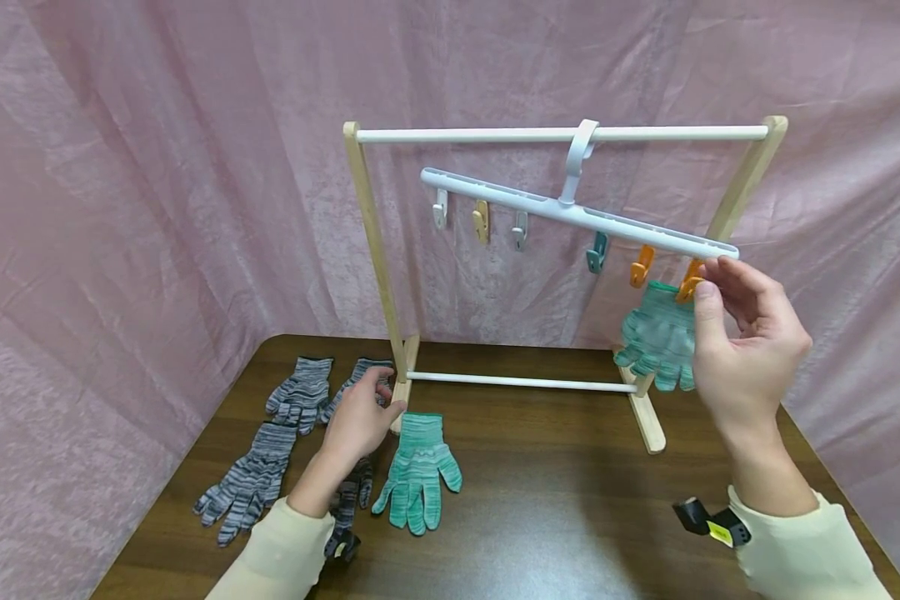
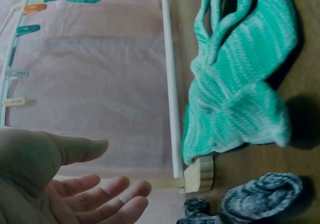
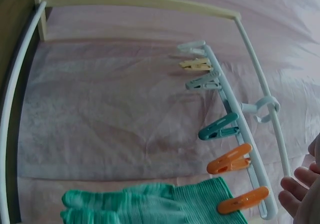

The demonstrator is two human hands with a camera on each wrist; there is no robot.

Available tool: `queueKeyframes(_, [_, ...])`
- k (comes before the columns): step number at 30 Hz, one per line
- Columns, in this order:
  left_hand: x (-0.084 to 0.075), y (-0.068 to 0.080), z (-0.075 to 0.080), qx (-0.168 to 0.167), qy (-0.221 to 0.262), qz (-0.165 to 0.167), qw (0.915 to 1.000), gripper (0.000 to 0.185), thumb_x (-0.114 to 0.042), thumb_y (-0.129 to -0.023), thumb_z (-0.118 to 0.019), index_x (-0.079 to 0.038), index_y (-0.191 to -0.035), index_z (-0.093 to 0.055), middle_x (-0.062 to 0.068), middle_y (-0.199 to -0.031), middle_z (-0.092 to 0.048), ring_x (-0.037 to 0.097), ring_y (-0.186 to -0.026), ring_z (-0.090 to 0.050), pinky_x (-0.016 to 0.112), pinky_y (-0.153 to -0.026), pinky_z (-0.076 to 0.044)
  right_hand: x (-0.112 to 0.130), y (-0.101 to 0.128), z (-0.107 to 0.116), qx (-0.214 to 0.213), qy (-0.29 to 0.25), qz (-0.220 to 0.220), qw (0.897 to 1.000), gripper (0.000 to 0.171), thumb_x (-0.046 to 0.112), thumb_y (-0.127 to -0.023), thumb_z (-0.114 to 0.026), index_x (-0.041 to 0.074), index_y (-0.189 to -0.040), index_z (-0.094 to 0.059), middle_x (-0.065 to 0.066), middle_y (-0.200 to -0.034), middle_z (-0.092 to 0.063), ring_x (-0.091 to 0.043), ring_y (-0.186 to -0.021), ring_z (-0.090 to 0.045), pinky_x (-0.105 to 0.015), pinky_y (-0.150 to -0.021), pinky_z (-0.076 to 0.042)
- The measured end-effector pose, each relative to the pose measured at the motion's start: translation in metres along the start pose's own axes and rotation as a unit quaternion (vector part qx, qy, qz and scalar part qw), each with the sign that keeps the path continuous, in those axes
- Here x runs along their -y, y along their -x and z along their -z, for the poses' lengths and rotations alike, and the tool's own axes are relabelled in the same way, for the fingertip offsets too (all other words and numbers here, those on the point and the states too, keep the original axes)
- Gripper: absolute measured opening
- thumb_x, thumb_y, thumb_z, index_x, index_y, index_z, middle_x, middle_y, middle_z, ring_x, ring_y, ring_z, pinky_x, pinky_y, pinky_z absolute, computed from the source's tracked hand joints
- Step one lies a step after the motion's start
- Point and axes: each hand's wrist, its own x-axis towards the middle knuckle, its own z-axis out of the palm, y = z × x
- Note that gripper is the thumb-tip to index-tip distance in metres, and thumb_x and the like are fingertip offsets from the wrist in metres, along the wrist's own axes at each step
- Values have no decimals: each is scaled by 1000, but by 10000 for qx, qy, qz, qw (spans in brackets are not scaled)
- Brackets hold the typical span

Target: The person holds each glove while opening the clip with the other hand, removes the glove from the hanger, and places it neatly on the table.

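Observation:
A white clip hanger (image 1: pixel 510 197) hangs tilted, its right end lower. At that end an orange clothespin (image 1: pixel 691 283) grips the cuff of a green knitted glove (image 1: pixel 654 333), which hangs fingers down. Beside this clothespin is my right hand (image 1: pixel 753 342), thumb and fingers apart; in the right wrist view its fingertips (image 3: pixel 295 191) are clear of the clothespin. My left hand (image 1: pixel 360 421) hovers palm inward with loose fingers, holding nothing. Just right of it a second green glove (image 1: pixel 418 471) lies on the table, cuff toward the rack.
Several grey-black striped gloves (image 1: pixel 251 475) lie at the table's left, one partly hidden by my left hand. A wooden rack with a white top rod (image 1: pixel 465 135) and lower rod (image 1: pixel 521 381) carries the hanger. Other clothespins, including a teal one (image 1: pixel 597 252), line the bar. Pink curtain (image 1: pixel 195 167) stands behind.

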Motion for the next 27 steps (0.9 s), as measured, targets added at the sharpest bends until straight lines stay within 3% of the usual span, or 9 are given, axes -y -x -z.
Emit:
queueKeyframes(4, [-4,-1,5,-71,240,-122,9996,56,-18,-100,-78,-7,-150,-55,15,-121,-70,24,-90,-72,42,-69,-58,0,-1,5,-234,123,166,9995,24,-2,-95,-68,-10,-117,-74,-16,-110,-77,-19,-102,-73,-29,-98,-55])
queueKeyframes(8, [-6,-2,8,-158,442,-280,9985,56,-16,-101,-76,-9,-151,-54,15,-127,-68,31,-103,-72,48,-79,-60,-5,-2,11,-491,295,194,9982,25,2,-94,-70,-9,-116,-75,-14,-113,-77,-19,-107,-71,-30,-100,-53])
queueKeyframes(14, [-10,-5,12,-258,684,-655,9952,58,-15,-101,-76,-6,-153,-51,19,-135,-65,37,-115,-68,53,-88,-57,-20,-7,22,-668,202,-212,9973,29,1,-92,-70,-2,-121,-74,-13,-117,-74,-23,-111,-69,-27,-98,-52])
queueKeyframes(19, [-15,-8,14,-283,856,-895,9919,60,-14,-101,-76,-6,-154,-50,19,-141,-61,36,-118,-66,56,-95,-55,-38,-11,31,-503,118,-476,9975,35,-1,-92,-72,-2,-127,-71,-14,-120,-72,-23,-112,-69,-27,-99,-54])
queueKeyframes(27, [-26,-13,14,-223,1119,-1107,9873,57,-15,-102,-76,-14,-153,-52,12,-142,-61,38,-123,-64,54,-101,-54,-56,-15,40,65,-381,-1289,9909,42,-4,-92,-75,-2,-133,-66,-14,-124,-69,-24,-117,-67,-27,-104,-51])
